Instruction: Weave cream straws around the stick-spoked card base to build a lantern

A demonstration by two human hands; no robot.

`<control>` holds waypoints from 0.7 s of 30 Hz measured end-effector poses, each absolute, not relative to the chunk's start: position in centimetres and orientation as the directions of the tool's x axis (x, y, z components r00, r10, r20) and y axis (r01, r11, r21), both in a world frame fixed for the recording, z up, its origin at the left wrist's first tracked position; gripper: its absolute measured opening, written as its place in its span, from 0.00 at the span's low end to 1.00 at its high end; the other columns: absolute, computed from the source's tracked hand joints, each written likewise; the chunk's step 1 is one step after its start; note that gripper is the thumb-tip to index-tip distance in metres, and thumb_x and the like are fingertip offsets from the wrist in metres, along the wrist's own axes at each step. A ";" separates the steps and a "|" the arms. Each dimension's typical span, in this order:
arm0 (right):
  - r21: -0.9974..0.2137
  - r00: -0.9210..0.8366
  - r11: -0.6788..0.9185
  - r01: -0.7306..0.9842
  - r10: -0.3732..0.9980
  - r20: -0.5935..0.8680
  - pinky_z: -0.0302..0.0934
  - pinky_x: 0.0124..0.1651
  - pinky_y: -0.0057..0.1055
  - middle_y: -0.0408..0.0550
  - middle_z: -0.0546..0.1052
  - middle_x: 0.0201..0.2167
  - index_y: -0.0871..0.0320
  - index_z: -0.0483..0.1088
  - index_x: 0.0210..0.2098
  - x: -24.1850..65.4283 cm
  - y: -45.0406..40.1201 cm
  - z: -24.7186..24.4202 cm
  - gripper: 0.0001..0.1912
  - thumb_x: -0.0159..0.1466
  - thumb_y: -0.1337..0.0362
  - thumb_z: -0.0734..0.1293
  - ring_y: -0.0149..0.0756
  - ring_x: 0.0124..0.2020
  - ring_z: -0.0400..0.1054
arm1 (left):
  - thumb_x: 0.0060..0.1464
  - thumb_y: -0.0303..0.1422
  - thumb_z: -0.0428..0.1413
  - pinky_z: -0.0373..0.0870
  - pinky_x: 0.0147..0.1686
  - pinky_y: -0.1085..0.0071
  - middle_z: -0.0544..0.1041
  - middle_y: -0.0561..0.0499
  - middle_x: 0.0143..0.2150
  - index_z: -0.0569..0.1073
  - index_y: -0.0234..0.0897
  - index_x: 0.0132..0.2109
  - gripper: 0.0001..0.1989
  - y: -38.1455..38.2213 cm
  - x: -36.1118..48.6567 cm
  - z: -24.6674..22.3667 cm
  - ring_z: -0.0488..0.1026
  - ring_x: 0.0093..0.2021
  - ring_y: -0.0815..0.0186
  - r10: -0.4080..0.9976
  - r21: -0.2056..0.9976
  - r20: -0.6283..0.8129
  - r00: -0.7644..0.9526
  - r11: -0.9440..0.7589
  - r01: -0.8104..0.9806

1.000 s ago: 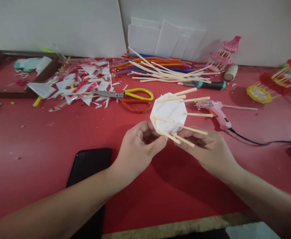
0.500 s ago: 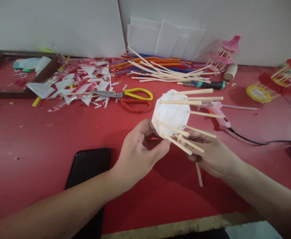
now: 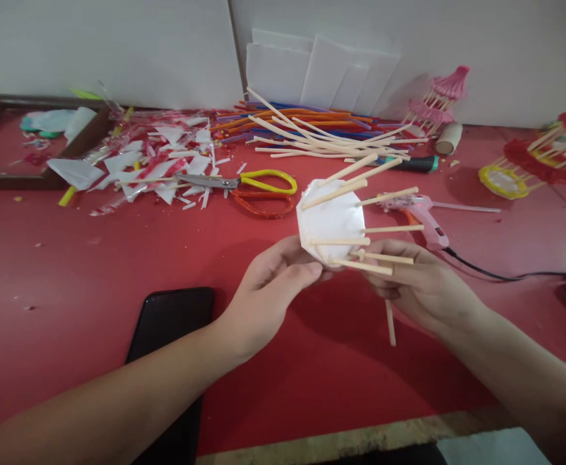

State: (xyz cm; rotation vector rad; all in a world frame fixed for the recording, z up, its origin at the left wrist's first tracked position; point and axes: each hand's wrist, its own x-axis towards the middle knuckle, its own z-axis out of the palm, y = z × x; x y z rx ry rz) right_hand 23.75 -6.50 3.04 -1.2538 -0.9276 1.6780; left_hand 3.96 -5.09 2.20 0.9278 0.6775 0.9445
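Left hand (image 3: 271,287) pinches white disc (image 3: 332,219); right hand (image 3: 423,281), curled, grips stick (image 3: 391,326). From disc: room to table edge (image 3: 351,434), six o'clock; scissors (image 3: 269,182), ten; glue gun (image 3: 424,218), three.

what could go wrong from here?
1. The right hand is close by the sticks jutting from the white panel; it might knock one askew.
2. The left hand seems to grip the panel only near its edge, so it could tilt.
3. The pink glue gun lies just beyond, corded; it may be hot, though I can't tell.
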 end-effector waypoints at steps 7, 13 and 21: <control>-0.921 -0.195 -0.377 -0.098 0.915 -0.354 0.37 0.22 0.27 0.39 0.68 0.20 0.57 0.76 0.27 24.5 -6.4 2.9 0.12 0.53 0.55 0.77 0.21 0.19 0.47 | 0.55 0.36 0.63 0.72 0.53 0.66 0.82 0.45 0.48 0.78 0.37 0.48 0.15 -5.0 4.2 3.2 0.79 0.49 0.59 0.901 0.967 -0.110 0.419 0.194 -0.165; -0.889 -0.212 -0.413 -0.197 0.903 -0.372 0.36 0.20 0.25 0.35 0.62 0.17 0.59 0.73 0.24 24.1 -6.2 2.7 0.13 0.52 0.57 0.77 0.20 0.17 0.42 | 0.56 0.41 0.62 0.75 0.50 0.65 0.82 0.44 0.49 0.79 0.36 0.44 0.14 -4.8 4.2 3.5 0.79 0.50 0.57 0.902 0.983 -0.074 0.424 0.139 -0.123; -0.887 -0.198 -0.418 -0.199 0.903 -0.381 0.36 0.18 0.25 0.34 0.57 0.15 0.58 0.66 0.20 24.0 -6.2 2.9 0.18 0.53 0.55 0.76 0.20 0.16 0.40 | 0.55 0.40 0.62 0.72 0.56 0.61 0.82 0.44 0.50 0.81 0.40 0.44 0.12 -4.9 4.1 3.4 0.73 0.58 0.53 0.925 0.998 -0.020 0.379 0.043 -0.052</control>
